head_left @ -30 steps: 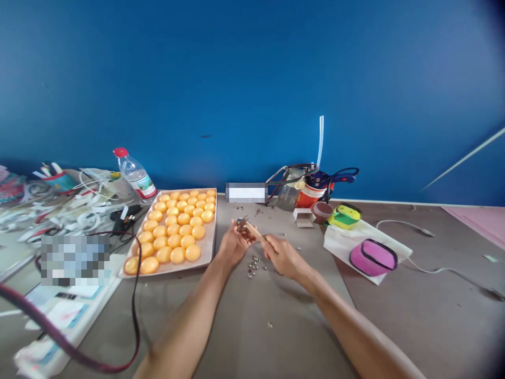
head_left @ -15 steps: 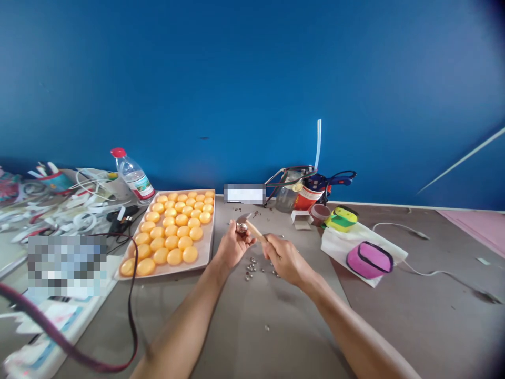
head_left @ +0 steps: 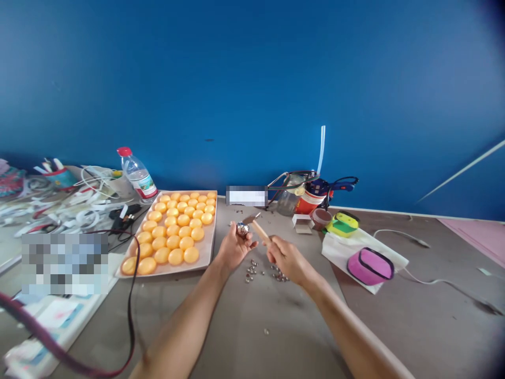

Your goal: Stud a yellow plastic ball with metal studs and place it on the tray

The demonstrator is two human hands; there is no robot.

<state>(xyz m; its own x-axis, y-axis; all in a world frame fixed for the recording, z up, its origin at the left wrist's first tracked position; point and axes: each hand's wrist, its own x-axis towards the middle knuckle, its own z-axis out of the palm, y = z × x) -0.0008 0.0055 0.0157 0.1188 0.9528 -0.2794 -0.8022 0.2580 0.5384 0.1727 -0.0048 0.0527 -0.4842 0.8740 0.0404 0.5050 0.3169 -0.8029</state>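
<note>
My left hand (head_left: 234, 247) is closed around a small shiny silver ball (head_left: 242, 229) held up at its fingertips. My right hand (head_left: 287, 257) grips the wooden handle of a small tool (head_left: 258, 227) whose metal tip points up and left, just beside the ball. Below both hands several small silver beads (head_left: 252, 268) lie scattered on the grey table (head_left: 244, 326). A tray (head_left: 208, 250) filled with several orange half-spheres (head_left: 173, 234) lies just left of my left hand.
A water bottle (head_left: 136, 173) and tangled white cables (head_left: 79, 210) are at the back left. A dark red cord (head_left: 130, 295) loops across the front left. Behind the hands stand a jar (head_left: 288, 197), a red cup (head_left: 311, 199) and a yellow-green item (head_left: 342, 222). A pink pouch (head_left: 370, 266) lies on white paper at right.
The tool's tip has drawn away from the ball, up and to the right, and the silver ball now shows plainly at my left fingertips. Both hands stay in about the same place.
</note>
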